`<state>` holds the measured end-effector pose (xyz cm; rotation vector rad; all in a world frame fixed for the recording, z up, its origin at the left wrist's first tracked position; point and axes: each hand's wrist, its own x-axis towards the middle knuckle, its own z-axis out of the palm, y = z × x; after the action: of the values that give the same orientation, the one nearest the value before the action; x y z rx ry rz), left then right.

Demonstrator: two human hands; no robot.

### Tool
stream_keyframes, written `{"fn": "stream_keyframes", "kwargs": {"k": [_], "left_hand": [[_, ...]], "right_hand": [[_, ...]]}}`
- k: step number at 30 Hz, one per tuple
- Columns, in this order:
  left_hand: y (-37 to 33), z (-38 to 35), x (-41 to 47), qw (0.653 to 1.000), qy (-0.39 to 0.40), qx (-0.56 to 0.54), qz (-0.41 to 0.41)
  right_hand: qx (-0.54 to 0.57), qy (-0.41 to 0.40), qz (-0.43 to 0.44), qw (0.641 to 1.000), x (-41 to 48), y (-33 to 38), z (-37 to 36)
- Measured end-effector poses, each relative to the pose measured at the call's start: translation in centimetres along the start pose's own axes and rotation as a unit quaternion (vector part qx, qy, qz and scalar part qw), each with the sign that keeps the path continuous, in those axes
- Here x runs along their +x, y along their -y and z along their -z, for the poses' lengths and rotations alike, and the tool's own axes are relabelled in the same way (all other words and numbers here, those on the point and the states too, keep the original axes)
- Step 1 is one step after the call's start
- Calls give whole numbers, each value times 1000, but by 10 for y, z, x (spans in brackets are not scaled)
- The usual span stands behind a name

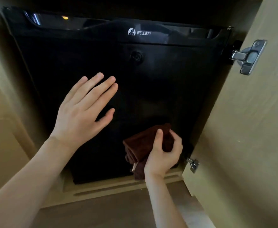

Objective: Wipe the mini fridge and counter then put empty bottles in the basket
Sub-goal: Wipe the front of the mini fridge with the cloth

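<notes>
The black mini fridge (159, 76) sits shut inside a pale wooden cabinet, its glossy door facing out, with a white WELLWAY logo (139, 32) on the top band and a small round lock (136, 56) just below it. Low on that door, towards its right edge, a folded dark brown cloth (141, 142) is held against the black surface by the right hand (163, 155), whose fingers (176, 139) and thumb are curled and clamped round the wad. The left hand (83, 111) is spread over the middle of the door, fingers straight and lying close together, thumb out to the side; I cannot tell whether the palm actually touches the fridge. To the right the cabinet door (250, 129) stands open, carried by a metal upper hinge (248, 56) and a lower hinge (192, 164). Under the fridge runs the cabinet's wooden ledge (118, 186).
</notes>
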<state>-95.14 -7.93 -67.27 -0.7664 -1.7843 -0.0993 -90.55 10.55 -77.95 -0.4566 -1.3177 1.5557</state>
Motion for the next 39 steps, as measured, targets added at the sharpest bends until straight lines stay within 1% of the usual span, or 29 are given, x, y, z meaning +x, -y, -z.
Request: {"fn": "stream_keyframes", "kwargs": {"k": [3,5,7,9,10,12,17,21,24,28,36,39], "left_hand": [[-1,-2,-1,1000,-5,-5,6],[-2,-2,-1,1000,-7,-13,8],[-3,-2,1,1000,-8,-21,7],[-4,-1,1,1000,-8,-27,11],[-4,0,1,1000,-8,-27,14],[-4,2,2,1000,-3,-24,13],[-1,13,5,999,30,-20,4],[9,30,12,1000,13,-16,10],[17,39,15,1000,-6,-1,23],[22,44,7,1000,8,9,28],[17,32,-36,998,43,15,38],[10,27,-57,997,67,17,42]], "right_hand": [[-41,-35,-61,997,-22,-50,21],[-67,-56,-132,987,-34,-72,32],[-83,-68,-202,974,-42,-85,39],[-78,-73,-238,965,-44,-84,44],[-74,-77,-237,966,-42,-78,44],[-55,-81,-207,973,-36,-55,41],[51,-47,-78,995,-18,39,6],[122,-4,9,993,-8,109,-34],[155,27,24,987,-5,132,-59],[121,62,25,990,-10,131,-78],[85,49,-17,995,-42,73,-62],[74,38,-51,995,-58,42,-50]]}}
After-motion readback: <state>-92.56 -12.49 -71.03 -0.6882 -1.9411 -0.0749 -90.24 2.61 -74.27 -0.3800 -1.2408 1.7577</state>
